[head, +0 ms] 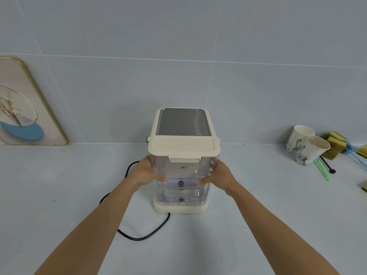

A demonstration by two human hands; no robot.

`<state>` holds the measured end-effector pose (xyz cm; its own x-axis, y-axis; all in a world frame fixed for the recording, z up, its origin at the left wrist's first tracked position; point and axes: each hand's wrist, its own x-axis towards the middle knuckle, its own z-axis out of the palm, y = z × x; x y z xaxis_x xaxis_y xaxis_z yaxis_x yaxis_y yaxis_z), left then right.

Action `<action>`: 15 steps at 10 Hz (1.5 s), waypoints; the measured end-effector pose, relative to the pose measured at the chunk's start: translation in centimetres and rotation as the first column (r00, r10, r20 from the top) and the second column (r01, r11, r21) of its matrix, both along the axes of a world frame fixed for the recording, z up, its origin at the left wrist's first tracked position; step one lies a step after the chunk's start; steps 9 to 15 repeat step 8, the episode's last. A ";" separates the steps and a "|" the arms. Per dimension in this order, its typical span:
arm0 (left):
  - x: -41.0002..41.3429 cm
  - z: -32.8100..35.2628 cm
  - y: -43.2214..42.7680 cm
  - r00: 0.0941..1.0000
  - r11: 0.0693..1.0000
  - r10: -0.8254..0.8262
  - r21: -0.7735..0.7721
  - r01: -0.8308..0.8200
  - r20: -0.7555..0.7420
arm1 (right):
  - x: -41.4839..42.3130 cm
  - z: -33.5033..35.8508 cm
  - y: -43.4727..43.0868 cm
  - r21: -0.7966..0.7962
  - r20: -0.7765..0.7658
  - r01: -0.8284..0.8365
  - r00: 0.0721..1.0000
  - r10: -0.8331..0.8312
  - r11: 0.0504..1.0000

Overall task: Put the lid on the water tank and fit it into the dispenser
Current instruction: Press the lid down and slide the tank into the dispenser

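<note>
A clear plastic water tank (181,187) with a little water in it stands on the cream base of the dispenser (181,124), against its rear side that faces me. A cream lid (183,146) sits on top of the tank, its front clip down. My left hand (148,172) grips the tank's left wall and my right hand (216,175) grips its right wall, thumbs on the near face. The dispenser has a cream body and a grey metal top panel.
A black power cord (139,235) loops on the grey counter left of and in front of the dispenser. Two paper cups (306,147), yellow sponges (334,144) and a green stick lie at the right. A gold-framed picture (23,108) leans on the tiled wall at the left.
</note>
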<state>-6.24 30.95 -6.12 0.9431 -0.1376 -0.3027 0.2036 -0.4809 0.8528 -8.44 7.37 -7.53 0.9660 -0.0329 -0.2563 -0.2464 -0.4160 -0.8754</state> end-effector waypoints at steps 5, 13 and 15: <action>-1.8 -0.3 -0.4 0.996 0.997 -0.032 0.074 0.026 0.081 | -1.4 0.8 0.7 -0.150 -0.044 -0.018 0.999 0.012 0.989; -4.9 1.9 -1.3 0.886 0.976 -0.012 0.198 -0.090 0.463 | -4.0 4.3 1.0 -0.147 0.138 -0.030 0.989 0.050 0.989; -4.9 1.9 -1.3 0.886 0.976 -0.012 0.198 -0.090 0.463 | -4.0 4.3 1.0 -0.147 0.138 -0.030 0.989 0.050 0.989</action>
